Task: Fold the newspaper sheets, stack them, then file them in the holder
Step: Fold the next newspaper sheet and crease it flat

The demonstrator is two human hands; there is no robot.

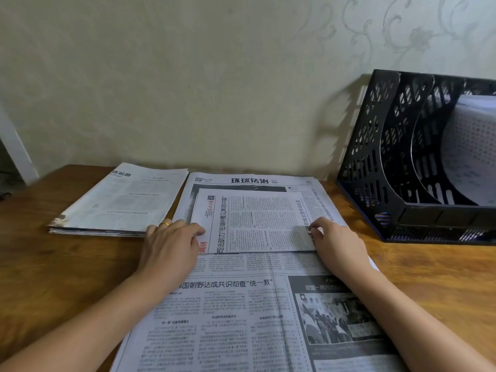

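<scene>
A folded newspaper sheet (257,221) lies on top of a large open newspaper sheet (241,318) spread across the wooden table (67,264). My left hand (169,242) grips the folded sheet's left edge, fingers curled over it. My right hand (335,240) pinches the folded sheet's right edge. A stack of folded newspapers (120,202) rests at the back left. The black mesh file holder (397,157) stands at the right against the wall, with white paper (469,151) in one slot.
A pale patterned wall runs behind the table. Bare wood shows at the left front and along the right front of the table. A white door frame (16,151) stands at the far left.
</scene>
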